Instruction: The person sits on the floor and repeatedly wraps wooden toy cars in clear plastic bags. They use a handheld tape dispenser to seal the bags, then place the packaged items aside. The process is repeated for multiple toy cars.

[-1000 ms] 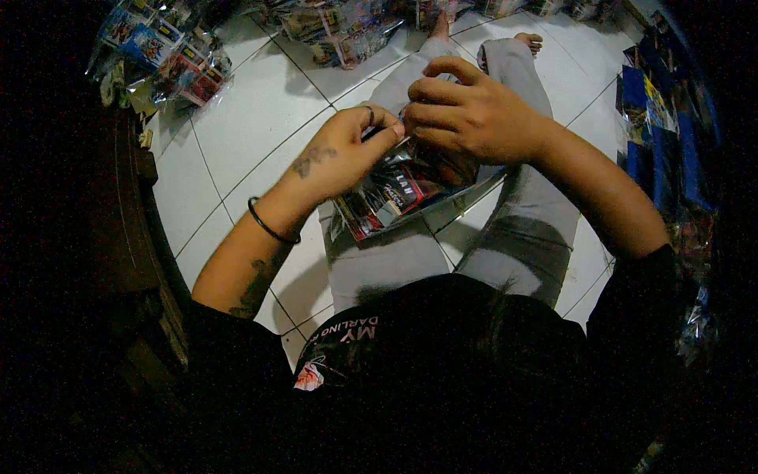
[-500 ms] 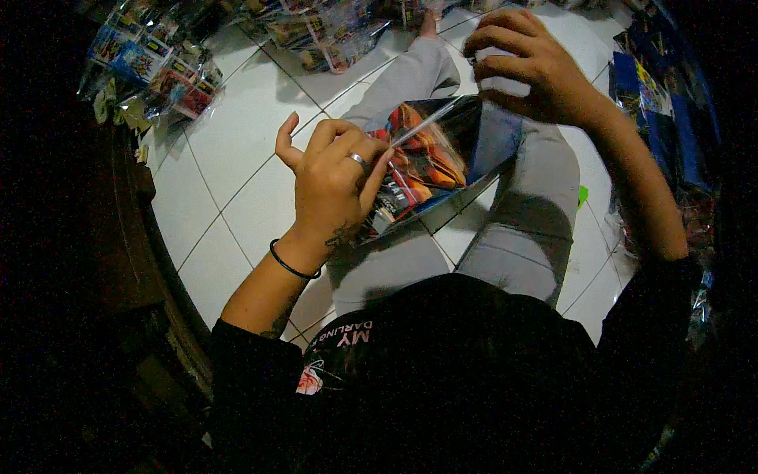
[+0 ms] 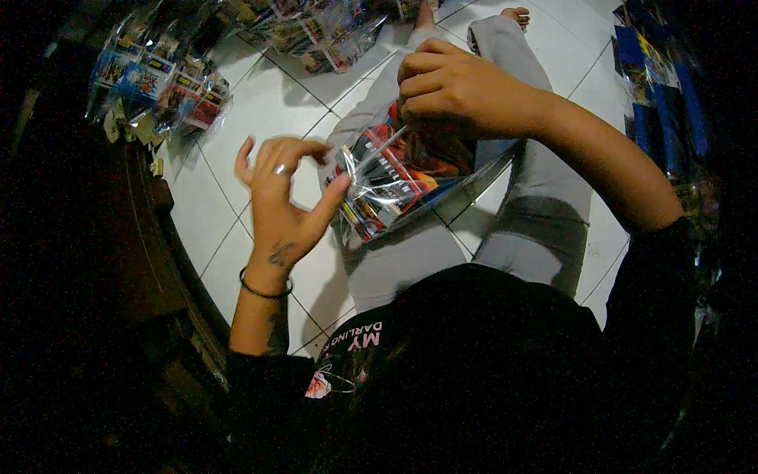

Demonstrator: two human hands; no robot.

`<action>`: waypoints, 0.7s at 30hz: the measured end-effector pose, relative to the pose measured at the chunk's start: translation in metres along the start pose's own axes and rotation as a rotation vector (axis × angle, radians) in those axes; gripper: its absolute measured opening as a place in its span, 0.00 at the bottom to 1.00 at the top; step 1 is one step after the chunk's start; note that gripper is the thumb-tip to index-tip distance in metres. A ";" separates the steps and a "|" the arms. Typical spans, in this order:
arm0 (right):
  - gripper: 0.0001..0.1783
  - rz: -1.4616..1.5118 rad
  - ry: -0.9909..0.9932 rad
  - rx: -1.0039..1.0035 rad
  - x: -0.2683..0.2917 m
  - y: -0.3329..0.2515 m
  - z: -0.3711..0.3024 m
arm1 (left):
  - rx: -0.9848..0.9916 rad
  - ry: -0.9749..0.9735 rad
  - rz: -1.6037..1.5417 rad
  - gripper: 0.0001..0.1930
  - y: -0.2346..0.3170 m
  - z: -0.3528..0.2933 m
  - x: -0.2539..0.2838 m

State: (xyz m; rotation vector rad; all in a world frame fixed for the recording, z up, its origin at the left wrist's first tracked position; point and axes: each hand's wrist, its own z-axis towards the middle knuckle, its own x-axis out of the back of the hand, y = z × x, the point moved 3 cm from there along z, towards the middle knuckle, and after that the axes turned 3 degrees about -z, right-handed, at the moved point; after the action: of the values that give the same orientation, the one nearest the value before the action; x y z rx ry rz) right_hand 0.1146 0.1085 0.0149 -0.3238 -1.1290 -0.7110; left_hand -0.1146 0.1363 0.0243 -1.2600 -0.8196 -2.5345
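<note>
Slantwise, the package [image 3: 388,188] (glossy) runs lower left to upper right

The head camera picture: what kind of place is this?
Indoors, perhaps a storeroom or small shop, though it could be a home. Plastic-wrapped bundles of printed packs and shiny blue packages crowd around the white tiled floor.
</note>
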 end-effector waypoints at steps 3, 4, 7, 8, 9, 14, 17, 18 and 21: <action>0.12 -0.001 -0.016 0.016 0.000 0.001 0.001 | -0.067 -0.052 0.014 0.09 0.014 0.016 -0.026; 0.11 -0.003 0.024 0.046 -0.001 0.001 0.000 | -0.057 -0.037 0.007 0.08 0.015 0.019 -0.029; 0.12 0.042 0.045 0.042 -0.006 0.006 -0.002 | -0.033 -0.083 -0.015 0.06 0.012 0.022 -0.039; 0.12 0.035 -0.012 0.004 -0.009 0.008 -0.001 | -0.005 -0.099 -0.052 0.06 0.008 0.022 -0.040; 0.12 0.028 -0.004 0.005 -0.010 0.007 -0.001 | -0.005 -0.107 -0.087 0.06 0.005 0.022 -0.040; 0.13 -0.137 0.142 0.113 -0.002 -0.007 0.002 | 0.579 -0.459 -0.961 0.12 -0.021 0.029 -0.058; 0.14 -0.143 0.056 0.153 -0.002 -0.012 0.004 | 0.456 -0.469 -0.776 0.11 -0.018 0.034 -0.058; 0.14 -0.125 0.032 0.177 -0.004 -0.013 0.004 | 0.327 -0.389 -0.496 0.11 -0.014 0.034 -0.054; 0.13 -0.119 -0.141 0.194 -0.015 -0.007 0.003 | -0.023 -0.145 0.003 0.10 0.006 0.026 -0.046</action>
State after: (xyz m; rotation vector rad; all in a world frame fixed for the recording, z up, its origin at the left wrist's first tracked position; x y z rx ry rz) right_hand 0.1037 0.1101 0.0021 -0.1444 -1.3495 -0.6849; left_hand -0.0666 0.1424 0.0034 -1.4660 -0.8186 -2.4805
